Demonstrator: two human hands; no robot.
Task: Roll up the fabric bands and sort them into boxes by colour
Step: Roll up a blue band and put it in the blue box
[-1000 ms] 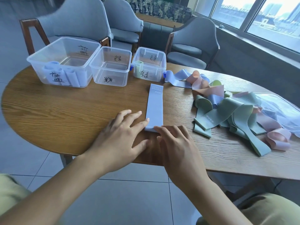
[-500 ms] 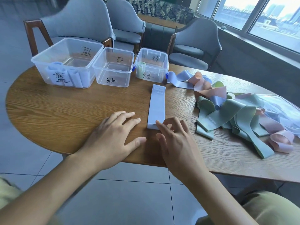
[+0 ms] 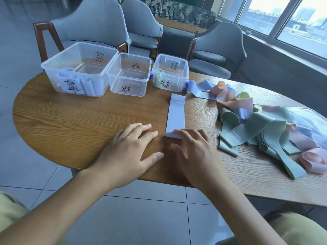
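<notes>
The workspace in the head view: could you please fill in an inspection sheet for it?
Surface: round wooden table.
Job's things: blue band lies flat, near end starting to roll; left box holds blue rolls; middle box looks empty; right box holds a green roll; loose bands piled at right.
Clutter: clear plastic bag at the table's right edge.
Grippers: left hand flat on the table; right hand fingers on the band's rolled end.
Cables: nothing seen.
Surroundings: grey chairs, window.

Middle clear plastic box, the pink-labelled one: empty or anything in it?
Empty. The middle clear plastic box shows only bare floor and walls; the large left box holds blue rolls.
</notes>
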